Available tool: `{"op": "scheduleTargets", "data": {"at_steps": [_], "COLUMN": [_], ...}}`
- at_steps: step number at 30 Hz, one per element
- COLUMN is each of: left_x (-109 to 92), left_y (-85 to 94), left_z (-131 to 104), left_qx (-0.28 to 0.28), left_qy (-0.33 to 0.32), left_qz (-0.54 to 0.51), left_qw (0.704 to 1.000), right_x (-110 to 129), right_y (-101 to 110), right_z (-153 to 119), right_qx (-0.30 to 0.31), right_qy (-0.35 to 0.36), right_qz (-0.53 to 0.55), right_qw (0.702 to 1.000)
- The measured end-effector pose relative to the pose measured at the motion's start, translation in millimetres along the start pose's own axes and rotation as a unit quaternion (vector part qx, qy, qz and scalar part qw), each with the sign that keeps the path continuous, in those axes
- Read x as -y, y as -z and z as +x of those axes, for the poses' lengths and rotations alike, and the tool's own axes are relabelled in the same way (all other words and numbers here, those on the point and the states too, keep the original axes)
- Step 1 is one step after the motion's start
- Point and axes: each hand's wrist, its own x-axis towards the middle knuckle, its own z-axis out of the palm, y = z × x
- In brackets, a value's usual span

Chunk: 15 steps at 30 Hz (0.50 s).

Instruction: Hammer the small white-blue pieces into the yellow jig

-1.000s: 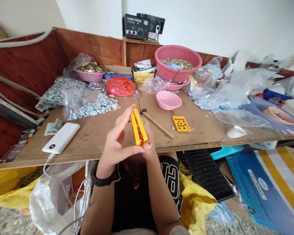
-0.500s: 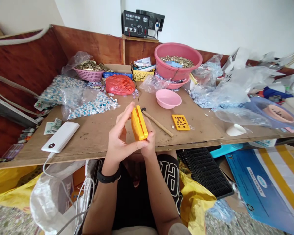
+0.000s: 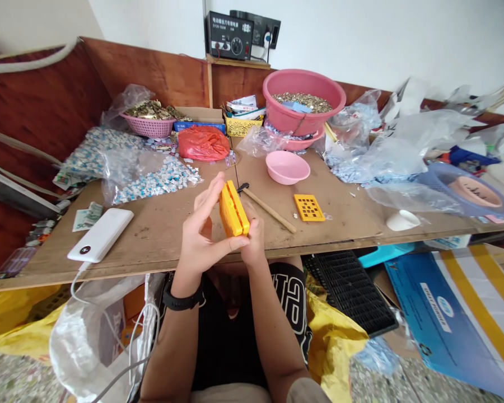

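Observation:
Between my two hands, above the table's front edge, a yellow plastic case (image 3: 232, 212) stands on its narrow side, a seam running along it. My left hand (image 3: 202, 224) grips it from the left, thumb across the near end and fingers along the far side. On the right, my right hand (image 3: 254, 238) has its fingers closed round the lower near edge. A hammer (image 3: 271, 211) with a wooden handle lies just beyond my right hand. Right of it rests a flat yellow plastic piece with square holes (image 3: 309, 207). The case's inside is hidden.
A small pink bowl (image 3: 288, 168) sits ahead, before a large pink tub (image 3: 273, 112) of small metal parts. Small blue-and-white pieces (image 3: 163, 179) spill from a bag at left, near a red bag (image 3: 204, 144). A white power bank (image 3: 101, 235) lies near the left edge.
The yellow case has tilted slightly in my hands and shifted a little left in view. Both hands keep their hold. The view has moved slightly; the table things stay in place.

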Motion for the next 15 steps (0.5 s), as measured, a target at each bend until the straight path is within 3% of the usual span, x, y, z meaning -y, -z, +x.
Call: {"op": "scheduleTargets", "data": {"at_steps": [15], "left_x": [3.7], "left_y": [5.4], "left_z": [1.0], "left_qx": [0.005], "left_qy": [0.019], "left_qz": [0.007], "left_qw": [1.000], "right_x": [5.4], "right_y": [4.3], "right_z": [5.6], "right_qx": [0.014], "right_qy": [0.004], "right_qz": [-0.009], "right_qw": [1.000]}}
